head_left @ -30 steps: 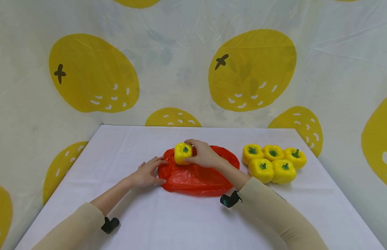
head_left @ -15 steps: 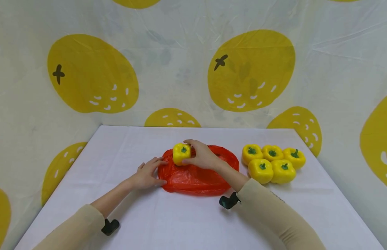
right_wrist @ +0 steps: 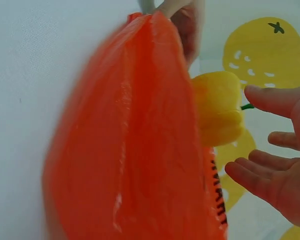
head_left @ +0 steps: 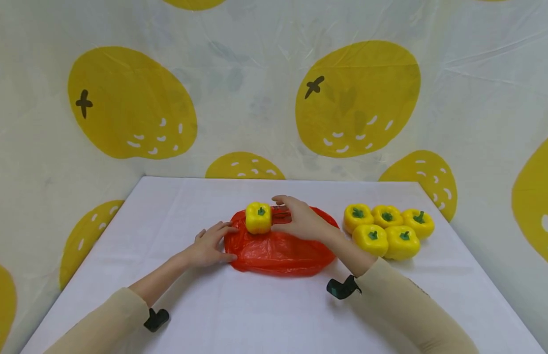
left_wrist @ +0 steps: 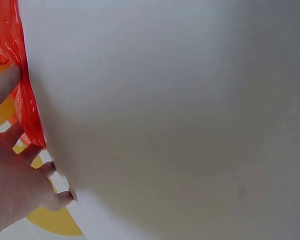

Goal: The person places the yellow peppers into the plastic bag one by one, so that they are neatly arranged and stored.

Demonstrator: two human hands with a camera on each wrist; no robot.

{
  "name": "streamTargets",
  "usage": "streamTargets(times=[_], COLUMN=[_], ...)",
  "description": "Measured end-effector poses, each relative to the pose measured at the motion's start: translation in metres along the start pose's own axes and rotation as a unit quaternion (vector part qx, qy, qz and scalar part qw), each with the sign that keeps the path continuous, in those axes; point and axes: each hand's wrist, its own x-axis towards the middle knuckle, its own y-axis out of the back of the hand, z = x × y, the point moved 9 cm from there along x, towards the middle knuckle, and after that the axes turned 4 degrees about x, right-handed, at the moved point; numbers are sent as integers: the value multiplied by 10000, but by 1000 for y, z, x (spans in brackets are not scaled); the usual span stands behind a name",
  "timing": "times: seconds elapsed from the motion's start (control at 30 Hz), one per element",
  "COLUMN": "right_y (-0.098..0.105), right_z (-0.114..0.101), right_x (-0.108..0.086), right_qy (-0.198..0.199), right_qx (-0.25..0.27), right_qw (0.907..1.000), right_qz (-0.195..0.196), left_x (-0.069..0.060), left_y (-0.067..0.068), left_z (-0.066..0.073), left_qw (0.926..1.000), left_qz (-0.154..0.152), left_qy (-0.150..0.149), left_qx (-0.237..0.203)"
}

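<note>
A yellow bell pepper (head_left: 258, 218) with a green stem sits on the left part of a red plastic bag (head_left: 278, 253) in the middle of the table. Just to the pepper's right, my right hand (head_left: 302, 220) hovers over the bag with fingers spread and nothing in them. The right wrist view shows a gap between that hand (right_wrist: 285, 155) and the pepper (right_wrist: 219, 109). My left hand (head_left: 208, 246) rests at the bag's left edge, thumb and fingertips touching the plastic. In the left wrist view, its fingers lie along the bag (left_wrist: 27, 100).
Several more yellow bell peppers (head_left: 386, 232) stand in a tight group on the right of the white-covered table (head_left: 238, 314). A pale curtain (head_left: 252, 98) with large yellow fruit prints hangs behind the table and along its sides.
My right hand has let go of the bell pepper and drawn back to the right. The pepper stays on the bag. My left hand has not visibly moved.
</note>
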Motion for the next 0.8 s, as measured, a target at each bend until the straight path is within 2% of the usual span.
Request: streamTargets(times=[0.23,0.6,0.8], right_y=[27,68,89], right_z=[-2,-2,1], right_x=[-18,-44,-57], right_qy=[170,494,464], right_qx=[-13,251,169], right_qw=[9998,9984,9984], right_qz=[-110,135,279], left_x=[0,-2,-2], left_y=[0,2,1], left_z=[2,2,1], left_qw=[10000,9999,9999], left_qz=[-20,37,30], left_qy=[44,-56,-97], left_qx=[61,76,76])
